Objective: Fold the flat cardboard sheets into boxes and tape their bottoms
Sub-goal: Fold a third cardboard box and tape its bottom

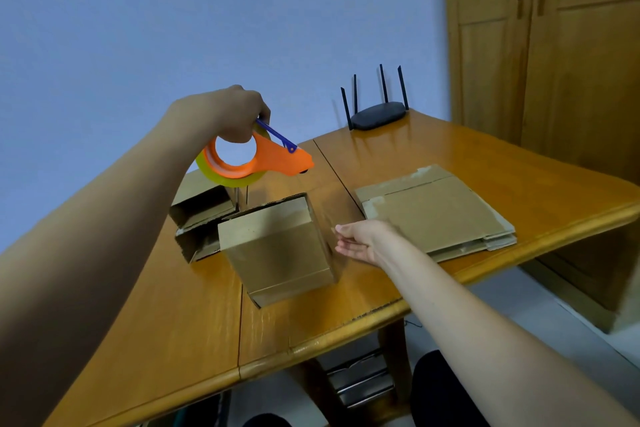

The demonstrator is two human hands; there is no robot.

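A person at a wooden table (pixel 346 305) works through a run of cardboard boxes. The folded box (pixel 280 246) stands bottom-up at the table's middle, its closed flaps facing the ceiling. The left hand (pixel 232 114) grips an orange tape dispenser (pixel 256 159) and holds it in the air above and just behind the box — lifted clear, not touching the cardboard. The right hand (pixel 360 239) hovers just beside the box's right face, fingers straight and loosely spread, holding nothing; it is the nearer hand. The box's flap seam appears to run from near side to far side, so the next strip would likely be drawn along that line, with the free hand steadying the right wall. Behind the box sit two finished boxes (pixel 204 215), stacked on their sides; right of it lies a pile of flat sheets (pixel 436 215), with a router (pixel 377 114) at the far edge.
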